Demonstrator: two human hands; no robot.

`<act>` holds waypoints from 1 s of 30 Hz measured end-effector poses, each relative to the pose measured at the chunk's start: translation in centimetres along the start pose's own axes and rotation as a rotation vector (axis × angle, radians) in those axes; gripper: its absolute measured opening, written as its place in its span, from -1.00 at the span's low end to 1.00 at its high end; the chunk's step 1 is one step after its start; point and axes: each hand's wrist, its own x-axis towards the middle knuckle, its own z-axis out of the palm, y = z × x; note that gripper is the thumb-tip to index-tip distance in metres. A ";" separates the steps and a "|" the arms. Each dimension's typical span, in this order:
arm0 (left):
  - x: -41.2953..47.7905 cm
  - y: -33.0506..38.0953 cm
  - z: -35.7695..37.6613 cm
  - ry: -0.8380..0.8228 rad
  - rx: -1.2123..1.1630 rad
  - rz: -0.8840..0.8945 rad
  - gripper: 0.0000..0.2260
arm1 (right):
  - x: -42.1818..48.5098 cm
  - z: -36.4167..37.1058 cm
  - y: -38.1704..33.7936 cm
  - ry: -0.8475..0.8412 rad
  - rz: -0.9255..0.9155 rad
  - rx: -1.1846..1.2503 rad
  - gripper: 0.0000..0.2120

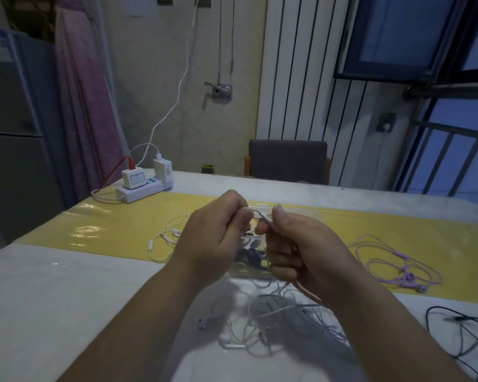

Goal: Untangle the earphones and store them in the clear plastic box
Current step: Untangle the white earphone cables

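both hands pinch one pinkish cord [263,217] held up over the table [66,299]. the left hand [218,232] nips it between thumb and forefinger. the right hand [295,244] fists round it, thumb up, and the cord trails out below the fist. the clear box [243,272] sits just under the hands, with a white tangle [276,321] nearer and purple earphones [398,260] to the right.

Dim, bluish; glare on table cover [89,230]; soft focus; wide-angle edge bending.
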 end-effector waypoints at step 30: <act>1.0 -1.8 -2.4 0.924 -0.073 -0.534 -0.87 | -0.8 -1.8 -1.2 -0.151 -0.083 -0.209 -0.85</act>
